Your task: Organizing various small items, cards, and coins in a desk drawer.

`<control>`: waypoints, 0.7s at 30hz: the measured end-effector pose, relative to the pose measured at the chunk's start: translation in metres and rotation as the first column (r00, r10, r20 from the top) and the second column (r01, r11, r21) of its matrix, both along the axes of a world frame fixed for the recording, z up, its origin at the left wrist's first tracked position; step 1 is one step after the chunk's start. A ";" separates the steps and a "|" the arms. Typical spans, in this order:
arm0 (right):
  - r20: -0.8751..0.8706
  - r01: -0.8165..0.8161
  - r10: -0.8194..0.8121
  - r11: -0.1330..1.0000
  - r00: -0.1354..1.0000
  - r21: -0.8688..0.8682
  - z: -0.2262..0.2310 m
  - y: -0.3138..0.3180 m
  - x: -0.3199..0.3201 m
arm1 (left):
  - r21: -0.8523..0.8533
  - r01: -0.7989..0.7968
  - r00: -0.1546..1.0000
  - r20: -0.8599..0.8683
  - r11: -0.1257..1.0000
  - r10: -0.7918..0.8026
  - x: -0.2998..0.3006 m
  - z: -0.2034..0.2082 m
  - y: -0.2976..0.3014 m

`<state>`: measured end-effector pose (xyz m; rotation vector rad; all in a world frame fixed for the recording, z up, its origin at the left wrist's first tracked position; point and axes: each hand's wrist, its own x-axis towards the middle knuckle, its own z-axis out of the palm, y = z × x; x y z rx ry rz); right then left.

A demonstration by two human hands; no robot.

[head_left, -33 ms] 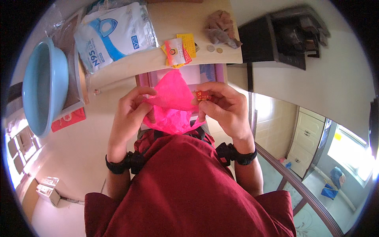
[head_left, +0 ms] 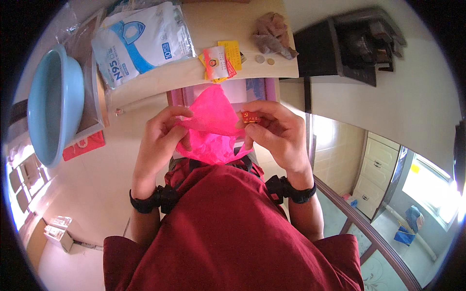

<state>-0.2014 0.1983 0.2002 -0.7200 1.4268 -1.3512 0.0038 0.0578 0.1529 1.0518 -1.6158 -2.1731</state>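
Observation:
A bright pink, thin plastic bag (head_left: pixel 208 131) hangs between my hands, in front of my dark red shirt. On its left edge, my left hand (head_left: pixel 165 133) pinches the film between thumb and fingers. My right hand (head_left: pixel 274 133) is closed on a small red badge (head_left: pixel 250 117) with gold marks, held between thumb and forefinger. The bag's right edge reaches the fingers of that hand; whether they grip it too, I cannot tell. Behind the bag, a drawer (head_left: pixel 270 92) with a pinkish-purple rim stands pulled out under the tabletop, partly hidden.
On the wooden tabletop (head_left: pixel 204 22) lie a white-and-blue mask package (head_left: pixel 145 43), red and yellow cards (head_left: pixel 217 63), two coins (head_left: pixel 259 59) and a crumpled brownish cloth (head_left: pixel 272 34). A light-blue basin (head_left: pixel 73 106) stands at left. A black bin-like object (head_left: pixel 335 48) is at right.

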 end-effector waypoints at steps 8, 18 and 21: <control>-0.186 0.086 -0.095 0.995 0.978 -0.055 0.006 0.005 0.008 | 0.021 0.005 1.000 -0.014 1.000 -0.005 -0.001 0.003 0.007; -0.254 0.088 -0.105 0.993 0.962 -0.078 0.002 0.009 0.008 | 0.001 -0.027 0.999 0.028 1.000 0.027 0.004 0.013 0.014; -0.288 0.061 -0.059 0.998 0.956 -0.003 0.009 0.008 0.007 | -0.007 -0.046 0.999 0.023 0.999 0.047 0.005 0.016 0.016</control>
